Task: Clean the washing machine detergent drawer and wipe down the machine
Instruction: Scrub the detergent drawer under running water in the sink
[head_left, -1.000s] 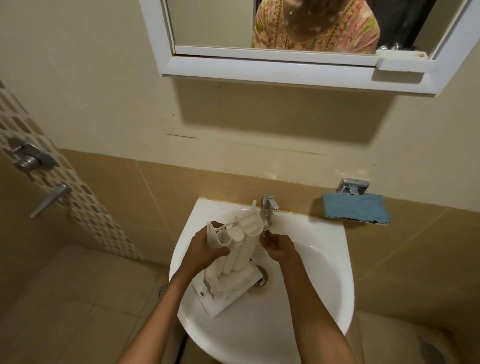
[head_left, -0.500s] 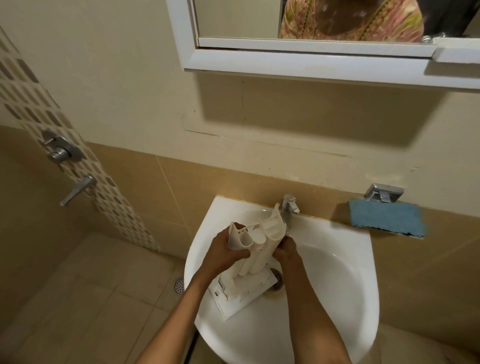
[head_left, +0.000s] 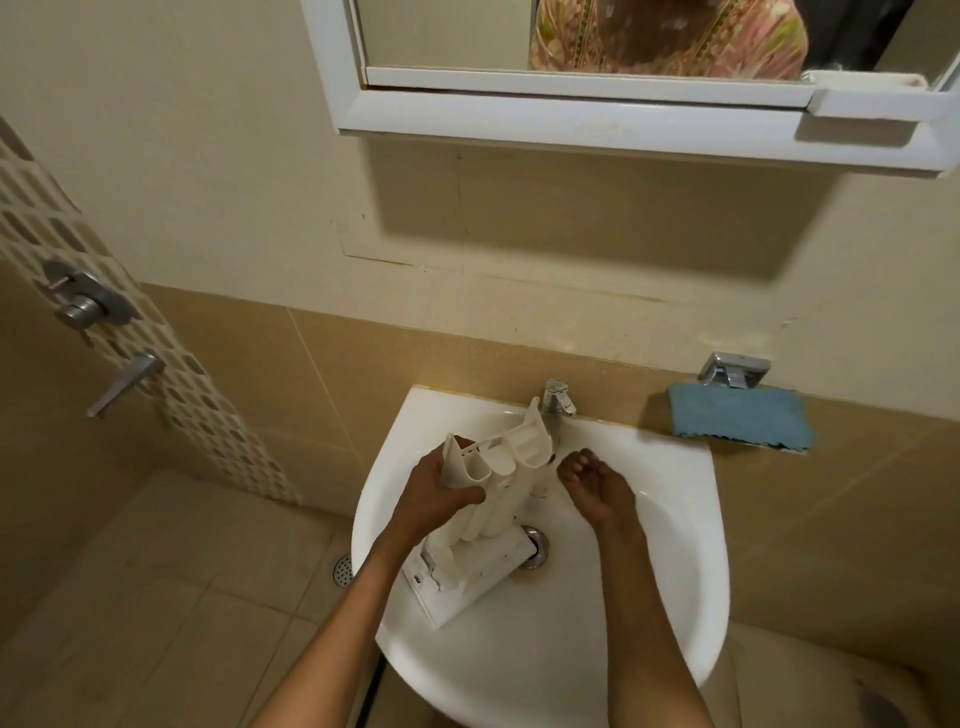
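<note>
The white detergent drawer (head_left: 493, 499) stands on end in the white basin (head_left: 649, 597), its front panel down near the drain (head_left: 535, 548) and its compartments facing up. My left hand (head_left: 441, 493) grips the drawer's left side. My right hand (head_left: 592, 480) is just right of the drawer, apart from it, palm up with curled, parted fingers under the chrome tap (head_left: 557, 402). It holds nothing.
A blue cloth (head_left: 737, 423) lies on a small shelf right of the basin, below a chrome holder (head_left: 732, 370). A white-framed mirror (head_left: 623, 98) hangs above. Shower valves (head_left: 83, 306) sit on the left wall. A floor drain (head_left: 343, 569) is beside the basin.
My right hand has come off the drawer's right side and now sits open beneath the tap. My left hand keeps its hold on the drawer. The camera has shifted left.
</note>
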